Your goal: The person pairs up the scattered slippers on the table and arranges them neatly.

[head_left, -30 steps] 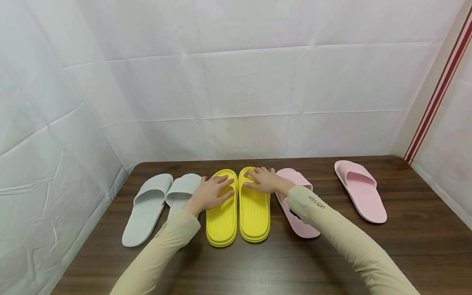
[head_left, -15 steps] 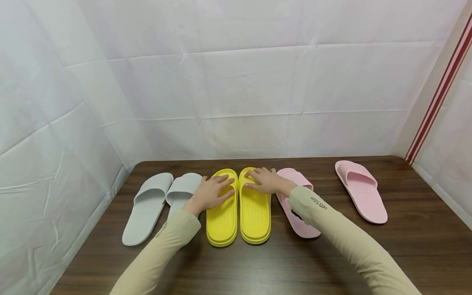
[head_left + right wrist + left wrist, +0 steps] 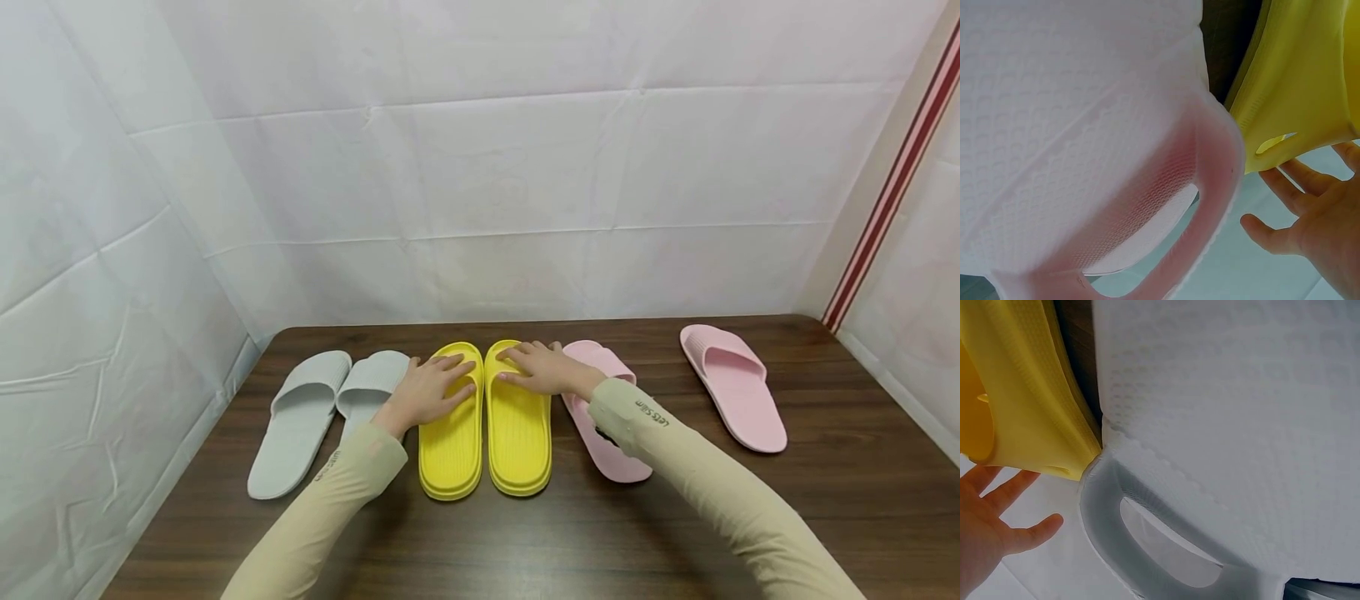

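Observation:
Two yellow slippers stand side by side in the head view, toes pointing away. My left hand (image 3: 427, 392) rests with spread fingers over the strap of the left yellow slipper (image 3: 450, 458). Across the top of the right yellow slipper (image 3: 520, 446) lies my right hand (image 3: 542, 369), its fingers apart and slightly bent. In the left wrist view, the fingertips of my left hand (image 3: 991, 528) reach the edge of the yellow slipper (image 3: 1029, 394). The right wrist view has my right hand (image 3: 1329, 219) with fingertips against the other yellow slipper (image 3: 1297, 75), thumb away from it.
Two pale grey slippers lie together at the left, one (image 3: 288, 450) in full view, the other (image 3: 371, 379) partly under my left arm. A pink slipper (image 3: 618, 462) is partly covered by my right sleeve. Another pink slipper (image 3: 738, 392) lies farther right on the brown table (image 3: 480, 550).

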`<state>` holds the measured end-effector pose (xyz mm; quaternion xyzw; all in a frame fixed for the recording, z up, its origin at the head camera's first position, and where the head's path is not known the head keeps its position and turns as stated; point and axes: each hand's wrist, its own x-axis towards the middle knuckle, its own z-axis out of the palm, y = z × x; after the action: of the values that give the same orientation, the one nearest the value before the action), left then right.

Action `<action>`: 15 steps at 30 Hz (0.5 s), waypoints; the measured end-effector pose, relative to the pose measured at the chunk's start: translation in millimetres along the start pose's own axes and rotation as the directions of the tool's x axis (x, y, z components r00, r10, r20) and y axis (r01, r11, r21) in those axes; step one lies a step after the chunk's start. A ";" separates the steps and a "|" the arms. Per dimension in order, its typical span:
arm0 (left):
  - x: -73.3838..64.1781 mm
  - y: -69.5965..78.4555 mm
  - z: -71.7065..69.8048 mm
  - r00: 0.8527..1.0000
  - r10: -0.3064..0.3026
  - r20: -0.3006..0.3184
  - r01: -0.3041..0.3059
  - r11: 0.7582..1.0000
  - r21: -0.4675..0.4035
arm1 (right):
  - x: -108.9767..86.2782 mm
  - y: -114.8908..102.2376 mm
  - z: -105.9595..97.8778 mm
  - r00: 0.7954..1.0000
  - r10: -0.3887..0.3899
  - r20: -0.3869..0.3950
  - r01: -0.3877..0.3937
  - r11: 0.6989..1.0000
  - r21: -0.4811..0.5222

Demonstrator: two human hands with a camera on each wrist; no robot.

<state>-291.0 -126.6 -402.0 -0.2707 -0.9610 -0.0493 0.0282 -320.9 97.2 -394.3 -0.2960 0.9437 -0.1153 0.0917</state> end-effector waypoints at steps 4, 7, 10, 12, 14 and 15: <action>-0.1 0.5 -0.8 1.000 -0.005 0.003 0.005 1.000 -0.002 | -0.8 1.8 -0.3 1.000 0.005 0.016 -0.006 1.000 0.004; 0.0 1.2 -1.5 1.000 -0.004 0.004 0.004 1.000 -0.008 | -2.1 3.4 -0.9 1.000 0.016 0.023 -0.016 1.000 0.012; -0.1 1.5 -1.7 1.000 -0.003 0.003 0.003 1.000 -0.009 | -3.2 5.2 -1.4 0.999 0.021 0.024 -0.022 1.000 0.021; -0.2 1.1 -1.4 1.000 -0.003 0.001 0.003 1.000 -0.009 | -4.1 6.1 -1.9 1.000 0.017 0.022 -0.018 1.000 0.026; -0.3 0.4 -0.9 1.000 -0.003 -0.003 0.003 1.000 -0.008 | -4.7 6.6 -2.8 1.000 0.020 0.020 -0.021 0.999 0.024; -0.4 0.1 -0.7 1.000 -0.004 -0.005 0.004 1.000 -0.009 | -5.2 6.6 -3.5 1.000 0.019 0.019 -0.020 0.999 0.025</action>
<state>-290.6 -126.8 -401.4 -0.2687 -0.9612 -0.0545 0.0292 -321.1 106.1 -392.3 -0.2867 0.9442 -0.1235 0.1053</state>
